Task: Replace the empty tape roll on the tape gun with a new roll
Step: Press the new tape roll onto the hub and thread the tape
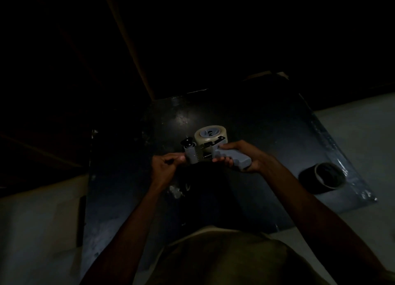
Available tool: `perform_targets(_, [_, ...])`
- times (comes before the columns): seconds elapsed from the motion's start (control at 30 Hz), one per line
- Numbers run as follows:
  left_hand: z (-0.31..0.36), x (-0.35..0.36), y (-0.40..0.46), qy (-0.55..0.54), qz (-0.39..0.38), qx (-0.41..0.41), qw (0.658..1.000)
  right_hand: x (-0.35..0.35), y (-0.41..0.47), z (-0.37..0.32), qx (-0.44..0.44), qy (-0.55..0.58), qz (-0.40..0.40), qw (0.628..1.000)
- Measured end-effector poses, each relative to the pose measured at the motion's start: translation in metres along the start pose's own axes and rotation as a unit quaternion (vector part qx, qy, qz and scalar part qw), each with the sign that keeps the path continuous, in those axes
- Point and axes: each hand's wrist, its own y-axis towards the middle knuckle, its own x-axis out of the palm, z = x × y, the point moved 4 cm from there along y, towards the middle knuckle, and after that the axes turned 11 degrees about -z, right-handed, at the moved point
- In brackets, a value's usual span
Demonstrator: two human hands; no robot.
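Note:
The scene is very dark. A grey tape gun (pixel 199 155) lies on its side over a dark table (pixel 245 118). A full, pale tape roll (pixel 210 136) sits on the gun's hub. My right hand (pixel 245 158) is wrapped around the gun's grey handle (pixel 234 159). My left hand (pixel 166 164) pinches at the roller end of the gun, fingers closed there; whether tape is between the fingers is too dark to tell. An empty dark roll core (pixel 322 177) lies on its side at the table's right edge.
The dark table has scuffed pale marks near its middle (pixel 176 191). A pale floor (pixel 363 130) shows to the right and lower left. A tall brown panel edge (pixel 132 49) rises behind the table. My torso (pixel 224 259) fills the bottom.

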Motion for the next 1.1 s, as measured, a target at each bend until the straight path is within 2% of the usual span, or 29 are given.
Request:
perform_targets(0.13, [-0.002, -0.004, -0.002, -0.031, -0.045, -0.023, 0.998, -0.006, -0.005, -0.001, 0.025, -0.011, 0.002, 1.0])
perform_targets(0.3, [-0.001, -0.001, -0.009, -0.127, -0.094, -0.061, 0.985, -0.01, -0.011, 0.002, 0.063, -0.032, -0.006, 0.997])
perform_targets(0.47, [0.004, -0.002, -0.013, -0.157, -0.126, -0.077, 0.976, -0.017, -0.013, 0.004, 0.093, -0.057, -0.035, 0.993])
perform_targets(0.63, [0.005, -0.003, -0.014, -0.133, -0.097, -0.074, 0.984, -0.019, -0.014, 0.006, 0.117, -0.054, -0.061, 0.99])
perform_targets(0.8, [0.007, -0.004, -0.019, -0.083, -0.055, -0.046, 0.994, -0.017, -0.014, 0.008, 0.12, -0.033, -0.079, 0.989])
perform_targets(0.9, [0.004, 0.0, -0.023, -0.112, -0.056, -0.074, 0.989, -0.014, -0.014, 0.011, 0.114, -0.043, -0.076, 0.99])
perform_targets(1.1, [0.003, 0.003, -0.023, -0.231, -0.121, -0.132, 0.956, -0.008, -0.02, 0.012, 0.043, -0.048, -0.036, 0.997])
